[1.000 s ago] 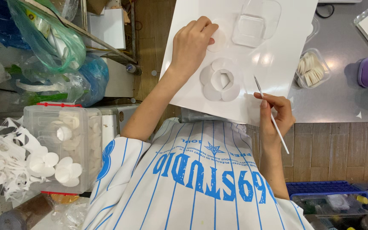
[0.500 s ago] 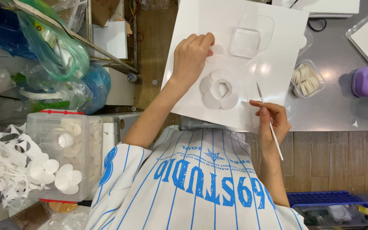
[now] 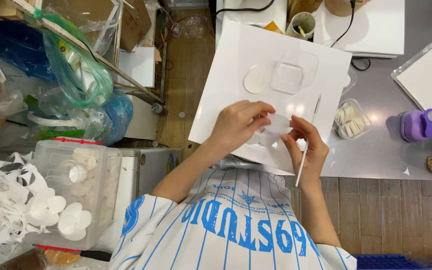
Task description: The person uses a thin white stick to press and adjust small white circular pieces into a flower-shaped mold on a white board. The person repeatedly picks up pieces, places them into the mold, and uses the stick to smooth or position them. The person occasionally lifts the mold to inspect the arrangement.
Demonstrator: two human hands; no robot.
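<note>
Simply thin white paper disc (image 3: 278, 122)

Both forearms reach away from the body and angle inward. Left hand (image 3: 236, 126) has fingers curled, tips pinched together. Right hand (image 3: 307, 145) sits just beside it, thumb and fingers nearly touching the left's.

A clear plastic storage box (image 3: 73, 192) with red clips, filled with white paper discs, is seen at lower left; a green plastic bag (image 3: 76, 67) and a blue one (image 3: 118, 115) are heaped at upper left; a small clear tub (image 3: 352, 118) of pale pieces is set at right; a cardboard box (image 3: 135, 22) is placed at top.
</note>
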